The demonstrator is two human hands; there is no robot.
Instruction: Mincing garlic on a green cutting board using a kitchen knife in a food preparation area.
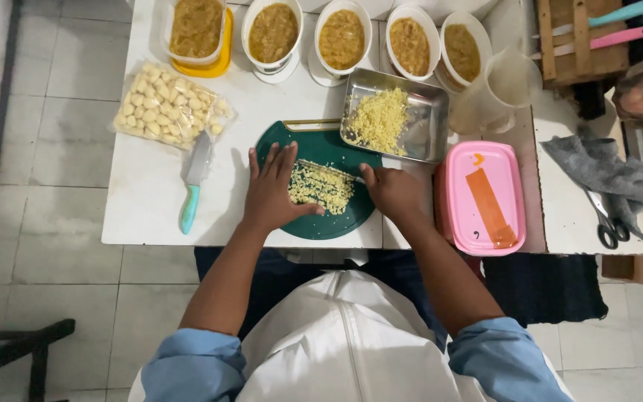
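The left hand [271, 192] lies flat and open, fingers spread, on a round dark green cutting board [320, 223], its palm edge pressed against a crumbly pale yellow heap of chopped garlic [321, 186] in the middle of the board. The right hand [394, 192] is closed around the handle of a knife [329, 170], whose thin blade lies across the far edge of the heap. Just beyond, a shiny rectangular steel tray [426, 126] overlapping the board's rim holds more of the same mince. To the left on the white table [150, 201] are a clear plastic bag of smooth peeled cloves [169, 108] and a small teal-handled knife [193, 182], with bare surface around them. A glossy pink lidded box [485, 197] crowds the right wrist. The board's near rim reaches the table edge. Oval white bowls of brown paste [342, 37] line the far side
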